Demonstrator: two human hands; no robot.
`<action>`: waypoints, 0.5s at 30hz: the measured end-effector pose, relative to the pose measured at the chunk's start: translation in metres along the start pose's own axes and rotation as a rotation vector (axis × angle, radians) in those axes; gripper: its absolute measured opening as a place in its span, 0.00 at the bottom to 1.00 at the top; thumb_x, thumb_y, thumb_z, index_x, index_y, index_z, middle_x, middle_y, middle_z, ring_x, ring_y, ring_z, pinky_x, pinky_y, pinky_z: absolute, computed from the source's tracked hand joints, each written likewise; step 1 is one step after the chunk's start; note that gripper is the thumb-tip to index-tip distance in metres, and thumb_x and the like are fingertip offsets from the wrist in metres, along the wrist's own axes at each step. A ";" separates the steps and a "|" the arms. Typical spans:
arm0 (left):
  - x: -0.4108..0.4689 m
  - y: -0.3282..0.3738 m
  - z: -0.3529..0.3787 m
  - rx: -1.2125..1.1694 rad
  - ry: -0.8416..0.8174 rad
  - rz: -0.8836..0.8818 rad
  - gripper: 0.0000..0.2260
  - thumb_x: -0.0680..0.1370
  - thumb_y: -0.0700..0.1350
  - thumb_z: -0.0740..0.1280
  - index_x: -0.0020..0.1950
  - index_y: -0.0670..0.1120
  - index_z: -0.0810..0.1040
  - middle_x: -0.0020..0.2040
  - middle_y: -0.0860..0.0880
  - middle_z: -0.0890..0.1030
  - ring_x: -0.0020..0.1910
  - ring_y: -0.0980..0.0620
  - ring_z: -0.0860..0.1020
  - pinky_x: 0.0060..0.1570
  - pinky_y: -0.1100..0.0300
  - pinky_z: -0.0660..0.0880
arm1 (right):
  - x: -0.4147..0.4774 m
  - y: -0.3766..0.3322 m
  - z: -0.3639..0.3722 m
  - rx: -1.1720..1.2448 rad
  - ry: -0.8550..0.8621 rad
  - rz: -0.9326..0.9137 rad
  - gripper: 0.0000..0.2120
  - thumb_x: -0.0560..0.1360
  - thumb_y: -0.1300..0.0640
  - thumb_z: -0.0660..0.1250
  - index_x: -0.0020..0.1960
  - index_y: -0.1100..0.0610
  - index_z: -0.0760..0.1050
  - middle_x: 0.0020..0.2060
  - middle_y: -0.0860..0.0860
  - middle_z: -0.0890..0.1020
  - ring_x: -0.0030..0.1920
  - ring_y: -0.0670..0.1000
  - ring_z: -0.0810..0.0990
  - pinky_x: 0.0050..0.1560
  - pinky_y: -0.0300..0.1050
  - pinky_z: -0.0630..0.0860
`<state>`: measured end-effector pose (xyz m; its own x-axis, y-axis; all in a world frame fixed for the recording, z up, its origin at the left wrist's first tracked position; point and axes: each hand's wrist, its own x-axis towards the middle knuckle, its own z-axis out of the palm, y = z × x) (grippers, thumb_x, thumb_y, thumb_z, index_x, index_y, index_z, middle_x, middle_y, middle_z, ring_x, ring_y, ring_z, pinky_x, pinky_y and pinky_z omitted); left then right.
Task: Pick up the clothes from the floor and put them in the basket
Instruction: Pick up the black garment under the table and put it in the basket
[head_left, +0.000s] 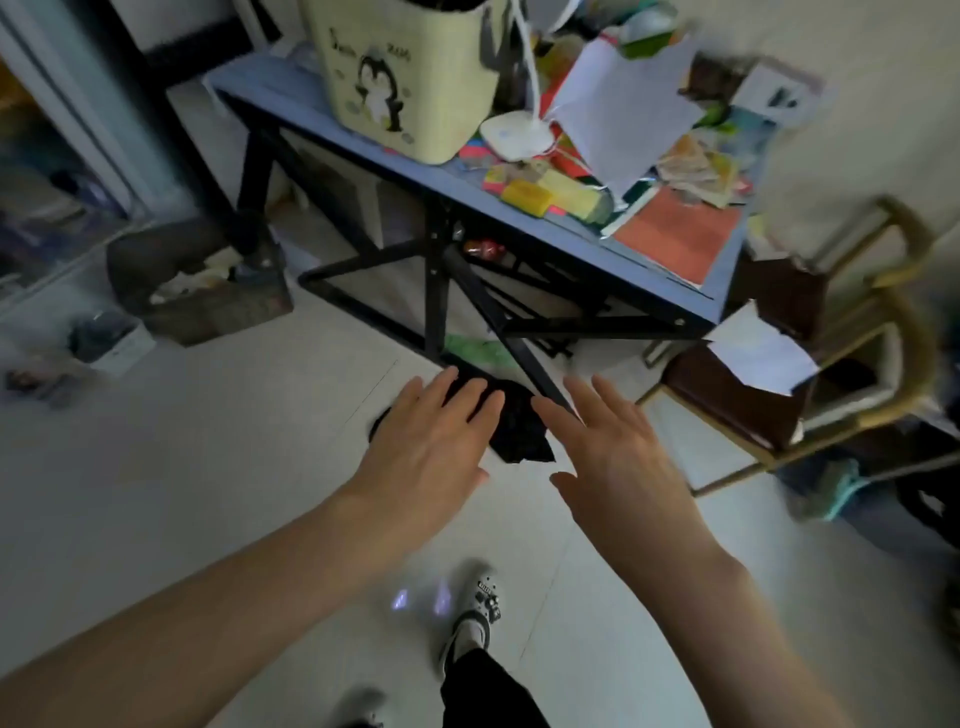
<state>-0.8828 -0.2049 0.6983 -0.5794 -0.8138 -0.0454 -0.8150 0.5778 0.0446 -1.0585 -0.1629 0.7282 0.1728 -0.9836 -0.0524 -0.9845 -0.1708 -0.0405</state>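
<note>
A black garment (519, 428) lies crumpled on the pale tiled floor beside the black leg of a blue table (571, 244). My left hand (431, 441) hovers over its left part, palm down, fingers spread. To the right of the garment my right hand (613, 452) is stretched out the same way, empty. Both hands cover part of the cloth. A pale yellow basket (410, 78) with a cartoon penguin stands on the table's left end, with dark cloth showing at its rim.
The tabletop is crowded with papers, a white lamp base (514, 135), yellow blocks and an orange book (675, 234). A brown chair with a gold frame (779, 395) stands at the right. A dark box of clutter (202, 291) sits on the floor at left. My shoe (478, 608) is below the hands.
</note>
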 end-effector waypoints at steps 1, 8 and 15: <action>0.018 -0.012 0.006 -0.013 -0.017 -0.029 0.34 0.70 0.54 0.73 0.71 0.43 0.66 0.66 0.43 0.73 0.68 0.39 0.68 0.63 0.43 0.69 | 0.026 0.010 0.008 0.007 -0.031 -0.033 0.37 0.60 0.58 0.81 0.67 0.53 0.71 0.64 0.55 0.74 0.67 0.62 0.70 0.63 0.55 0.71; 0.098 -0.084 0.072 -0.085 -0.121 -0.124 0.31 0.71 0.54 0.71 0.71 0.46 0.67 0.68 0.44 0.72 0.68 0.40 0.66 0.62 0.44 0.69 | 0.156 0.046 0.084 0.002 -0.232 -0.140 0.42 0.63 0.60 0.79 0.73 0.51 0.64 0.68 0.57 0.69 0.71 0.63 0.64 0.65 0.63 0.69; 0.183 -0.158 0.211 -0.109 -0.267 -0.099 0.35 0.73 0.56 0.69 0.75 0.50 0.57 0.74 0.44 0.62 0.72 0.40 0.61 0.63 0.43 0.67 | 0.250 0.068 0.231 0.024 -0.373 -0.152 0.51 0.53 0.70 0.80 0.73 0.53 0.64 0.66 0.60 0.73 0.66 0.66 0.71 0.58 0.59 0.75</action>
<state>-0.8627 -0.4321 0.4723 -0.4908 -0.8123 -0.3152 -0.8703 0.4741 0.1332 -1.0751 -0.4070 0.4818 0.3198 -0.8578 -0.4023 -0.9467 -0.3065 -0.0990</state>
